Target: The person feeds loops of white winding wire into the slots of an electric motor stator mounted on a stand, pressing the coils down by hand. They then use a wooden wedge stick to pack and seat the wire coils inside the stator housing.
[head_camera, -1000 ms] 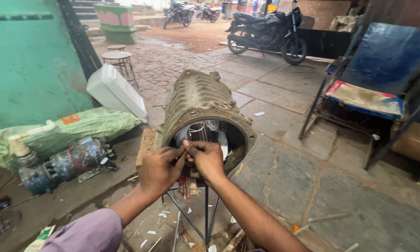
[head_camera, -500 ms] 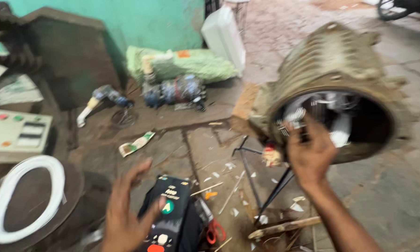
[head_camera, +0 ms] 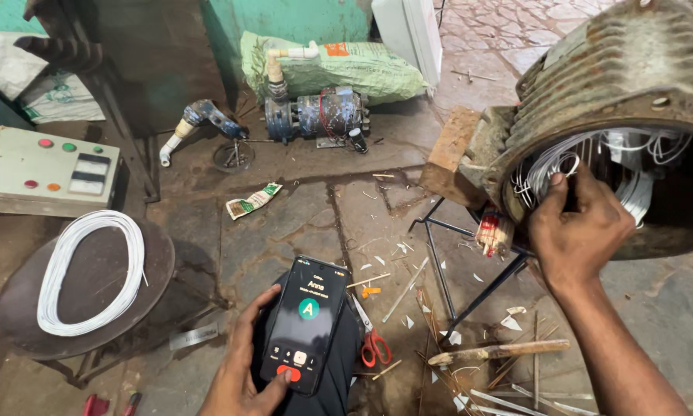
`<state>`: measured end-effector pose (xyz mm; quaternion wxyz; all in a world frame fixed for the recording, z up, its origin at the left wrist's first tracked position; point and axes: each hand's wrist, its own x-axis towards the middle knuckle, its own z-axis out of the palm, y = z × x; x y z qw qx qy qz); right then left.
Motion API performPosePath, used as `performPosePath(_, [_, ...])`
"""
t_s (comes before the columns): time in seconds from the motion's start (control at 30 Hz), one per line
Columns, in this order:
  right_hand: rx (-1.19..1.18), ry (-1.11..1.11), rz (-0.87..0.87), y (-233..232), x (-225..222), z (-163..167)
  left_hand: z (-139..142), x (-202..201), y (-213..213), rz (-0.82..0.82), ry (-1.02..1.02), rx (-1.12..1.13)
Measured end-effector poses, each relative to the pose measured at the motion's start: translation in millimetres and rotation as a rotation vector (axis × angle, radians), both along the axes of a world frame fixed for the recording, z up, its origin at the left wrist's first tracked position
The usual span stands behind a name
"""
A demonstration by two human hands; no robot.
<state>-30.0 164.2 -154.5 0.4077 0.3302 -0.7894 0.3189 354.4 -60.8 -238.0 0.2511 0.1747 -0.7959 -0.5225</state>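
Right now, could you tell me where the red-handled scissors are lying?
In the head view, the red-handled scissors lie on the floor at bottom centre, just right of the phone in the left hand.

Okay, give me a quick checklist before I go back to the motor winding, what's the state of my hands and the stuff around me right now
1. Right hand on the white winding wires at the mouth of the motor housing: ok, fingers rest on them.
2. Left hand free for the winding: not ok, it holds a phone with the thumb at the red button.
3. Phone screen idle: not ok, a call screen is showing.
4. Motor housing steady on its metal stand: cannot tell, the seating is hidden.
5. Scissors within reach: ok, on the floor beside the phone.
6. Spare white wire coil at hand: ok, it lies on the round stool.
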Motion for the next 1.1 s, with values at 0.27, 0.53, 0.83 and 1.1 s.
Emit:
performPosePath(0.27, [0.11, -0.169, -0.144, -1, -5, -8, -17, -5, 1, 0.053, 0.092, -0.127])
performPosePath(0.53, [0.044, -0.434, -0.111, -1, -7, 26, -19, -22, 24, 0.226, 0.063, -0.277])
performPosePath(0.83, [0.073, -0.4, -0.053, 26, 4, 18, -24, -15, 21, 0.329, 0.206, 0.151])
performPosePath(1.1, [0.094, -0.437, 0.002, 50, 2, -32, -40, 38, -139, 0.884, -0.34, -0.118])
